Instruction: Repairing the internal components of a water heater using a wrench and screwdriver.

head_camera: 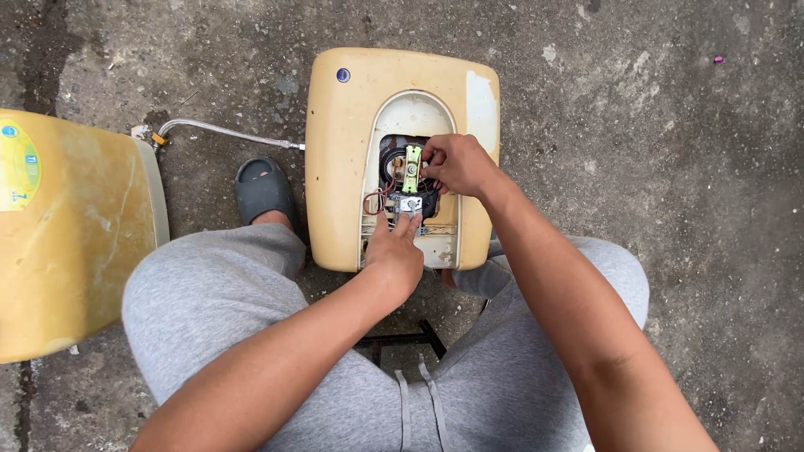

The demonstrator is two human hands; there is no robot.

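A yellowed cream water heater (343,125) lies on the concrete ground between my knees, its service opening facing up. Inside the opening sit a black thermostat block with a green-yellow strip (412,167) and reddish wires (377,199). My left hand (395,251) rests at the lower edge of the opening, its fingertips touching the grey metal part of the thermostat. My right hand (456,163) reaches in from the right, fingers pinched on the top of the black block beside the green strip.
A second yellowed heater tank (67,243) lies at the left, with a braided metal hose (226,132) running from it toward the open heater. My grey slipper (264,188) is on the ground. A black stool frame (402,339) shows under my grey trousers.
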